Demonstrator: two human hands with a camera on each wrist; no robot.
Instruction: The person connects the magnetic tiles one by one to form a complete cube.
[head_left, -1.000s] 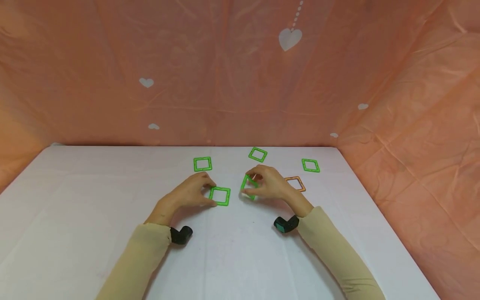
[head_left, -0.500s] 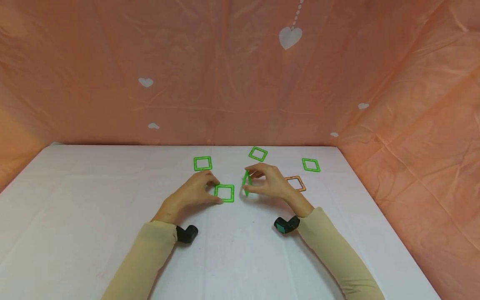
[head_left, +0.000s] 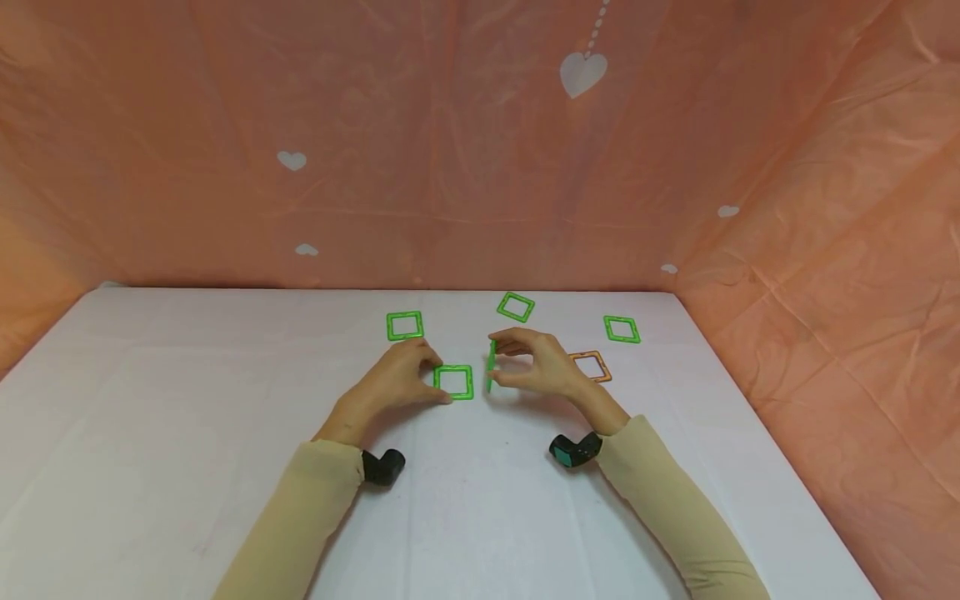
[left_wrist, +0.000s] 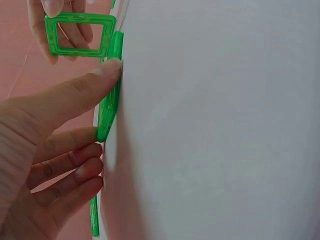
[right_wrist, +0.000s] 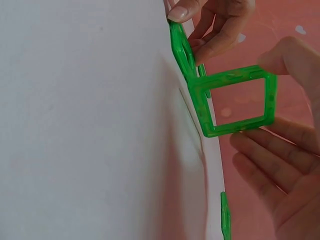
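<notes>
My left hand (head_left: 401,375) pinches a green square magnetic tile (head_left: 469,382), an open frame, between thumb and fingers. That tile lies nearly flat, low over the white table. To its right, my right hand (head_left: 536,362) holds a second green square tile (head_left: 491,362) upright by opposite edges, turned edge-on to the head view. A narrow gap separates the two tiles in the head view. From the left wrist, the left tile (left_wrist: 111,100) appears edge-on. From the right wrist, the right tile (right_wrist: 200,107) shows its open middle.
Farther back on the white table (head_left: 187,400) lie a left green tile (head_left: 391,327), a middle green tile (head_left: 503,306) and a right green tile (head_left: 608,329). An orange square tile (head_left: 602,367) lies just behind my right hand. A peach curtain (head_left: 375,192) borders the table.
My left hand has moved right and slightly away with its tile, narrowing the gap. The right hand has turned its tile from slanted to upright and edge-on.
</notes>
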